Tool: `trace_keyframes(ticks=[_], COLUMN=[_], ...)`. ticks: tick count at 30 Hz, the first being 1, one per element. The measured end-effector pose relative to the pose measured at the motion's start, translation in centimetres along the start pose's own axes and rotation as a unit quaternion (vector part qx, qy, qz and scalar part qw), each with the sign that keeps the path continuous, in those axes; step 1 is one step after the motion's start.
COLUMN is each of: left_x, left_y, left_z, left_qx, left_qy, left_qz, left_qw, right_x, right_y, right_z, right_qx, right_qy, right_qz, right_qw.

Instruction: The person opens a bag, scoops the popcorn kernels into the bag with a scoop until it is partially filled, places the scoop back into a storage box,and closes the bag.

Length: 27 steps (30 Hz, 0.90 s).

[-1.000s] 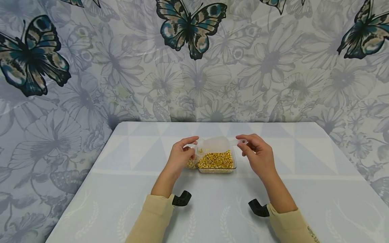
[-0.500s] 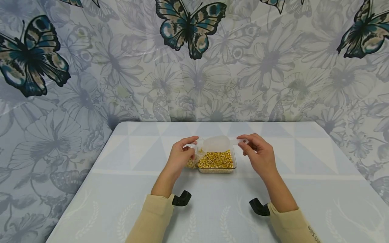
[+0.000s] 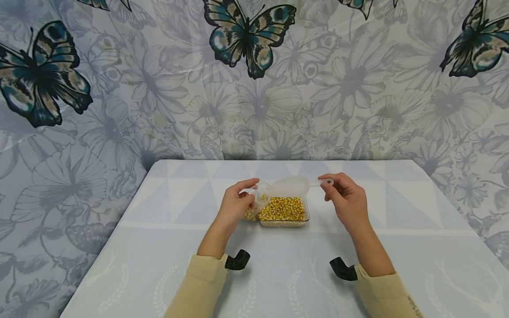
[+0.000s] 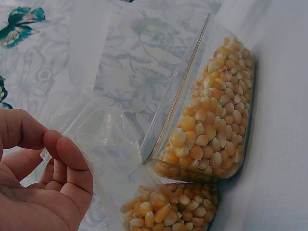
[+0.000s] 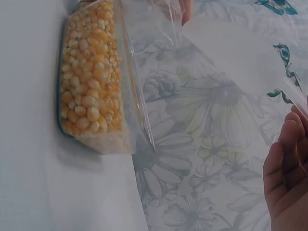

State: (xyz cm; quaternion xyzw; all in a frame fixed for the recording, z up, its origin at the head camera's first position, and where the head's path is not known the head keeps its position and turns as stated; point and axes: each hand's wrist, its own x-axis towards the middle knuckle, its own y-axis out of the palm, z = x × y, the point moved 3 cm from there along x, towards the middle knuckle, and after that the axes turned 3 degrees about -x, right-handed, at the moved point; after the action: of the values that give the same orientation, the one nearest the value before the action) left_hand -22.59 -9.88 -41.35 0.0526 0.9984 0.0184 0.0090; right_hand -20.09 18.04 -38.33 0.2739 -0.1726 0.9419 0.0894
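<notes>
Beside the glass container (image 3: 283, 224) on the table (image 3: 282, 274), kernels (image 3: 283, 209) could be spilled were the adjoining clear bag (image 4: 108, 134), pinched by the left hand (image 3: 236, 202), let slip, or the raised scoop (image 3: 292, 186), contents unseen, tipped by the right hand (image 3: 348, 201) grasping its handle.

One each: scoop (image 3: 291, 186), bag (image 4: 108, 137), container (image 3: 283, 224)

Beige sleeves (image 3: 199, 287); dark lettering (image 3: 415, 306) on right; black wrist pieces (image 3: 237, 260).

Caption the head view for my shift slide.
Left hand pinches a clear bag beside a container, both holding corn kernels; right hand holds a translucent scoop by its handle.
</notes>
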Motion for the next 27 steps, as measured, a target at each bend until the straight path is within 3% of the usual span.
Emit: trace_keyframes(ticks=[11, 27], left_x=[0.2, 0.1], left_y=[-0.1, -0.1], left_z=[0.1, 0.0], left_qx=[-0.001, -0.001], left_qy=[0.003, -0.004], left_qz=[-0.001, -0.008], left_qw=[1.0, 1.0], right_x=[0.4, 0.4], right_y=[-1.1, -1.5], right_z=[-0.9, -2.9], right_qx=[0.006, -0.021], right_qy=[0.028, 0.08], right_qz=[-0.007, 0.047], right_qw=[0.9996, 0.9954])
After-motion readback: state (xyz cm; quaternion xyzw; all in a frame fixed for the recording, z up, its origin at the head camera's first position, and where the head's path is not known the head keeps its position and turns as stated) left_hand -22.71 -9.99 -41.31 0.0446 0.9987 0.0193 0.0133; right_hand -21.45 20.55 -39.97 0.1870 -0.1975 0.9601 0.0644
